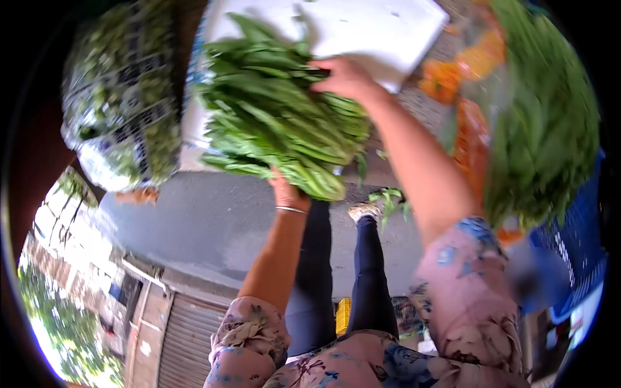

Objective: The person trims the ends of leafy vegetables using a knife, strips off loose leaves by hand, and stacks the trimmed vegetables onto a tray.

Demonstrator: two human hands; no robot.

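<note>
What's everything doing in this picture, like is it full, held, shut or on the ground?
Leafy greens: held in the left hand and right hand.
White tray: partly hidden by those greens.
Plastic bag: stuffed with greenery.
Big green heap: piled up.
Blue basket: partly hidden; inside unclear.
Loose leaves: on the ground.
Shutter: looks shut.

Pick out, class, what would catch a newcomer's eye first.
Probably the large bunch of leafy greens at upper centre, held between the left hand below and the right hand at its upper right. Next come the big pile of greens at far right and the clear patterned bag of greenery at upper left.
</note>
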